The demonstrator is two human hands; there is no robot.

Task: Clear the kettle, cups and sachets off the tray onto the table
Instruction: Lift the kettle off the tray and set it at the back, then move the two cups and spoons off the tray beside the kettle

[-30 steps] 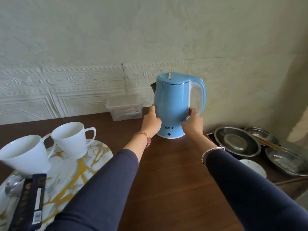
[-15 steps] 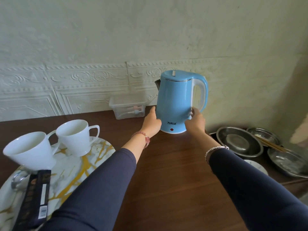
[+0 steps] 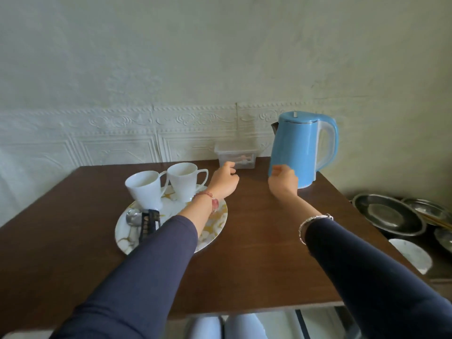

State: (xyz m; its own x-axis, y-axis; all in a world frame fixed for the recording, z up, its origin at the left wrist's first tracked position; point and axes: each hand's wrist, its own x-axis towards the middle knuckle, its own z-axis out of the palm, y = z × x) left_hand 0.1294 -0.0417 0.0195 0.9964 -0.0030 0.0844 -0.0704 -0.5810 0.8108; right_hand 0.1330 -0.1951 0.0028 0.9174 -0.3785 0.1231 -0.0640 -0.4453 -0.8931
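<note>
The blue kettle [image 3: 302, 148] stands upright on the brown table [image 3: 256, 241] at its far right corner, by the wall. My right hand [image 3: 283, 181] hovers just in front of its base, fingers loosely curled, holding nothing. My left hand [image 3: 223, 181] is to the left of it, also curled and empty, above the far edge of the marbled round tray [image 3: 215, 231]. Two white cups [image 3: 144, 189] [image 3: 184, 181] stand on the tray's far side. A dark sachet pack [image 3: 148, 225] and a metal spoon [image 3: 133, 216] lie on its left part.
A clear plastic box [image 3: 236, 155] sits against the wall between tray and kettle. Right of the table, lower down, are several steel bowls [image 3: 389, 215] and a small white dish [image 3: 411, 254]. The table's near edge runs across the bottom of the view.
Both hands have let go of the kettle and drawn back toward me, the left one swinging left over the tray. The kettle now stands alone on the table; my head moved back.
</note>
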